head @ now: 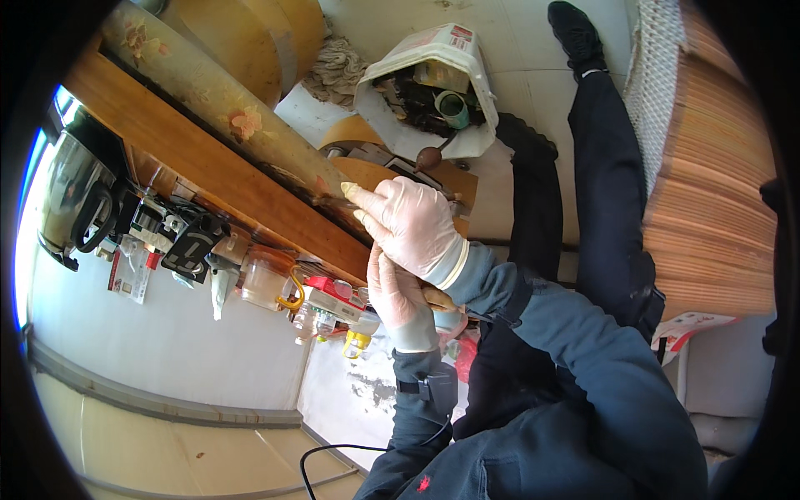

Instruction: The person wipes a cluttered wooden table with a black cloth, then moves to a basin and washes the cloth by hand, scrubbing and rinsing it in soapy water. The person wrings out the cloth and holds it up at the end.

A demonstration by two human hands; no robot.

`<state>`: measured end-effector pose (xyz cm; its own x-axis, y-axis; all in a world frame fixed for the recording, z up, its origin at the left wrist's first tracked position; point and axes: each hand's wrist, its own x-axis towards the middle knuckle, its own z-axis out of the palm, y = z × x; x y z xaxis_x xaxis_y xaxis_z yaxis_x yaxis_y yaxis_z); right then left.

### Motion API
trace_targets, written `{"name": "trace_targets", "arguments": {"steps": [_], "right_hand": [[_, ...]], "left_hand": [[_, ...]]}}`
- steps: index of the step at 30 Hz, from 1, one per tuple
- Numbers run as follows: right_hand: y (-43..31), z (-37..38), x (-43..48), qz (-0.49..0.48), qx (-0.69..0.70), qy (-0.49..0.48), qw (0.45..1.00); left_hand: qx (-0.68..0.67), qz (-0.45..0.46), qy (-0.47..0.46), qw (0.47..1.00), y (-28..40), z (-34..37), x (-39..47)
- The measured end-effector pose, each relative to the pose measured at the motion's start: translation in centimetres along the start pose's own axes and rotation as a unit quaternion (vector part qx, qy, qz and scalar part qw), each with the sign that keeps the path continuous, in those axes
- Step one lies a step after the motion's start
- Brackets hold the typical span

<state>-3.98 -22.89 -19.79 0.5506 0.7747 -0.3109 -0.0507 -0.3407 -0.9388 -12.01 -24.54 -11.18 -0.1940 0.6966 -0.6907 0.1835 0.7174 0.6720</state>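
Note:
My right hand [415, 228], in a pale latex glove, lies over the corner of a wooden table [269, 206], its index fingertip by a flower-patterned cover [250, 119]. Just below it is my left hand [397, 294], gloved too, with its fingers close together and pointing up under the right one. The hands overlap or touch; whether either holds something small is hidden. A tan object [440, 299] shows partly behind the left hand.
A white bin [428, 140] with dark waste and a green cup [451, 109] stands ahead, near my feet. A kettle [78, 187], a plastic jug [265, 278] and small bottles line the left side. A ribbed brown surface [712, 181] lies at right. A black cable [340, 446] runs from my left wrist.

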Motion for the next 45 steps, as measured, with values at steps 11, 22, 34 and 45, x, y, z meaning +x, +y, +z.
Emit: {"name": "trace_targets", "arguments": {"steps": [11, 22, 34, 45], "right_hand": [[0.2, 2.1, -1.9, -0.065, -0.028, -0.112, 0.991], [1.1, 1.9, -1.0, -0.032, 0.064, -0.036, 0.997], [0.3, 2.0, 1.5, -0.009, 0.092, -0.032, 0.995], [1.5, -0.3, 5.7, 0.028, 0.206, 0.094, 0.974]], "left_hand": [[0.089, 0.094, 0.041, 0.991, 0.5, -1.0, 2.4], [0.340, 0.020, 0.067, 0.938, 1.0, 0.4, 2.2], [0.249, 0.072, 0.136, 0.956, -0.9, -3.0, 1.1], [0.115, 0.017, 0.144, 0.983, -0.3, -2.2, 1.5]]}}
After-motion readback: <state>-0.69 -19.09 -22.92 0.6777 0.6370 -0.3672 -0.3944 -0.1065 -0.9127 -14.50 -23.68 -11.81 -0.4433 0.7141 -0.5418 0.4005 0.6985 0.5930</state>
